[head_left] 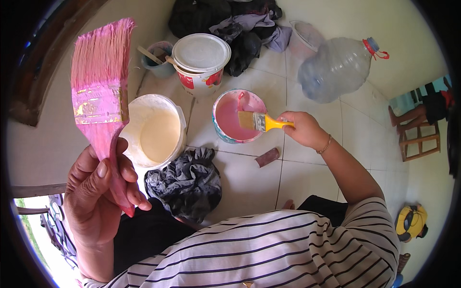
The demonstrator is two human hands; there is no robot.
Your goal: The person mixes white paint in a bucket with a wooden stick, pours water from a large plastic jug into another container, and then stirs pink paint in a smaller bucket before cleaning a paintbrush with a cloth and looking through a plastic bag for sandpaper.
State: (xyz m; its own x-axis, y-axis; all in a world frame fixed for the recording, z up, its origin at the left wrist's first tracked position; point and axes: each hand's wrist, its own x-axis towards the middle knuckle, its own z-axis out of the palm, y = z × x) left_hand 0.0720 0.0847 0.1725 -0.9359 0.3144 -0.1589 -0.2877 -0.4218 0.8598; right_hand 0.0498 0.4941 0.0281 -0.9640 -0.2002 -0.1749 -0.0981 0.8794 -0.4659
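My left hand point(98, 192) is closed round the handle of a wide paintbrush point(102, 77), raised close at the left with its bristles up. Pink paint coats its handle, metal band and bristles. In my right hand point(305, 129) is a second paintbrush point(261, 121) with a yellow handle, its pale bristles pointing left. That brush is over the tub of pink paint point(230, 113); whether its bristles touch the paint I cannot tell. A white bucket of cream-coloured paint point(161, 132) stands to the left of the tub.
A lidded bucket point(201, 53) and a small pot with a stick point(158, 62) stand behind. A large clear water bottle point(333, 69) lies at the back right. Crumpled dark cloth point(185, 180) and a reddish-brown block point(267, 157) rest on the tiles. Someone is by a wooden stool point(420, 143).
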